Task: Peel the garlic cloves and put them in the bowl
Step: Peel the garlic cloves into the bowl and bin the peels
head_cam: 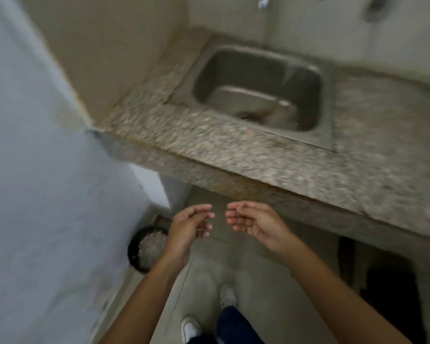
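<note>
No garlic or bowl shows in this blurred head view. My left hand (191, 225) and my right hand (252, 222) hover side by side in front of me, below the counter's front edge and over the floor. Both hold nothing, with fingers loosely curved and fingertips pointing toward each other, a small gap between them. A round black bin (134, 249) with pale scraps inside stands on the floor just left of my left wrist.
A speckled granite counter (209, 145) runs across ahead, with a steel sink (233, 60) set into it and a tap (263, 2) above. A pale wall (47, 194) closes the left side. My white shoes (227, 297) stand on the grey floor.
</note>
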